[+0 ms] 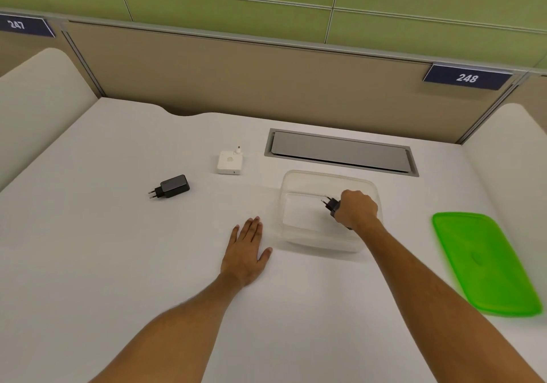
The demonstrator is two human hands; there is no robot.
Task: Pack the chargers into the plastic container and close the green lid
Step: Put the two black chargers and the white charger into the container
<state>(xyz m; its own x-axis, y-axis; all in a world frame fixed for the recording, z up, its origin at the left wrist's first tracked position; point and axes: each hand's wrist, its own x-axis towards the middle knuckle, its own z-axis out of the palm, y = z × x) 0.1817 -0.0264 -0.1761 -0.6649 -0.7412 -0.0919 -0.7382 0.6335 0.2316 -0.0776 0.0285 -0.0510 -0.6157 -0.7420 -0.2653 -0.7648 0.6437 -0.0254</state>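
Right hand (356,209) fingers clamped on boxy black charger (333,205) over clear plastic container (296,181); left hand (247,248) flat, fingers together.

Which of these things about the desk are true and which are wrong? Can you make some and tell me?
1. The right hand holds a black charger over the plastic container. True.
2. The green lid is on the container. False: it lies on the desk to the right of it, apart from it.
3. The left hand lies flat on the desk with its fingers spread. True.
4. The white charger is already inside the container. False: it sits on the desk, left of it.
5. Another black charger lies on the desk. True.
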